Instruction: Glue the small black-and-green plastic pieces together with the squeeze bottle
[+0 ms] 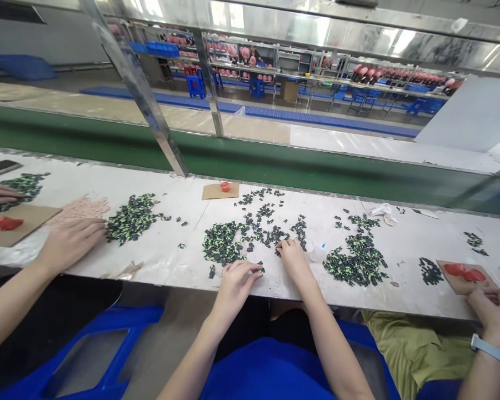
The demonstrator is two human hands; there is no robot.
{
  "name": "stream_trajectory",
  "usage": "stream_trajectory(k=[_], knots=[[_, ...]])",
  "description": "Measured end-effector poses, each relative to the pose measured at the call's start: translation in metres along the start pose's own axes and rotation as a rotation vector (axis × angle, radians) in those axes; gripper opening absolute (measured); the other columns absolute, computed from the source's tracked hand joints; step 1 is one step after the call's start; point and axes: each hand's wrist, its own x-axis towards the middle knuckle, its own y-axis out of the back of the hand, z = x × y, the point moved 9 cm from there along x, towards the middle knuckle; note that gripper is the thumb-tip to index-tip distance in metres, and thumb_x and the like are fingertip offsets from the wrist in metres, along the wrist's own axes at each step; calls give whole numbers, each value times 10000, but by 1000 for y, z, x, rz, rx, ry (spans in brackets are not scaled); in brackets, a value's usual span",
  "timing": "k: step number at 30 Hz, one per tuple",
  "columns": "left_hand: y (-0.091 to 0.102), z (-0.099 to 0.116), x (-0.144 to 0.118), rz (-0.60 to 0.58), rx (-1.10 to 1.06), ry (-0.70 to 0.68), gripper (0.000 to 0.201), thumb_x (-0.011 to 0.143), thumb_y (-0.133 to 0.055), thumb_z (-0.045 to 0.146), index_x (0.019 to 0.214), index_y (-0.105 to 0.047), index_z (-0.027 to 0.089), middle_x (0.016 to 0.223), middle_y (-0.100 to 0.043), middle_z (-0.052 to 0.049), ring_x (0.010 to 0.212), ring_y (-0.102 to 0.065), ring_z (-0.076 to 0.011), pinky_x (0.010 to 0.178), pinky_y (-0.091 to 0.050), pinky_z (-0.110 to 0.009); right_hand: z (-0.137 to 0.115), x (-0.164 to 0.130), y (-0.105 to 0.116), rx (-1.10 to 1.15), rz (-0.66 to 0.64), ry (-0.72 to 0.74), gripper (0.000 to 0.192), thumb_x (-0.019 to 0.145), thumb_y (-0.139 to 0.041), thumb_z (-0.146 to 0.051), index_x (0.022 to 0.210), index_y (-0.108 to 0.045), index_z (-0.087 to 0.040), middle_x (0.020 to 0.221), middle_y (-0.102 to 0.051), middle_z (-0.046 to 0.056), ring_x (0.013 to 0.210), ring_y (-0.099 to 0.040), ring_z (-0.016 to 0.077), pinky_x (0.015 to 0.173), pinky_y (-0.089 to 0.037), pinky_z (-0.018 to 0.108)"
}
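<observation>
Sorting step, by the look of it: left hand (235, 280) fingers curled together on a small piece at the bench (166, 261) edge, right hand (294, 256) fingertips pinched in the dark-green pile (250, 236); next pick likely needs a fine pinch.

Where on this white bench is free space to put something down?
Bare bench lies between the left pile and the middle pile, and right of the right pile. Around the left hand and right hand it is crowded.
</observation>
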Motion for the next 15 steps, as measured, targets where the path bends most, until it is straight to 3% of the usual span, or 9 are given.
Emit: stream_trajectory(k=[4, 7, 10, 12, 15], knots=[[-8, 0, 12, -23, 14, 33, 84, 817, -623, 237, 848, -698, 261, 874, -734, -9, 897, -638, -227, 881, -377, -423, -1, -1, 3, 26, 27, 15, 216, 856, -503, -46, 952, -663, -156, 907, -660, 133, 941, -561, 253, 826, -477, 362], [-10, 4, 18, -4, 13, 38, 95, 828, -612, 244, 860, -699, 264, 892, -732, -11, 888, -638, -216, 884, -373, -414, 1, -8, 16, 119, 59, 23, 203, 875, -505, -109, 972, -673, -168, 916, -674, 108, 930, -588, 229, 827, -498, 347], [-8, 13, 24, 53, 17, -3, 100, 844, -604, 262, 871, -700, 261, 897, -735, -11, 880, -634, -203, 883, -374, -396, 14, -23, 31, 594, 143, -89, 196, 885, -523, -251, 964, -686, -178, 927, -699, 83, 847, -640, 195, 741, -537, 317], [-9, 22, 27, 84, 28, -58, 105, 857, -598, 270, 888, -697, 256, 888, -738, -11, 876, -631, -200, 869, -374, -388, 21, -35, 33, 936, 180, -198, 195, 807, -623, -337, 894, -704, -183, 892, -714, 68, 803, -661, 194, 714, -549, 314], [-13, 35, 29, 99, 64, -151, 116, 880, -578, 250, 915, -688, 246, 873, -741, -11, 867, -627, -198, 843, -361, -385, 23, -48, 30, 1140, 214, -302, 196, 701, -712, -358, 811, -726, -197, 821, -726, 50, 791, -666, 203, 719, -552, 322]])
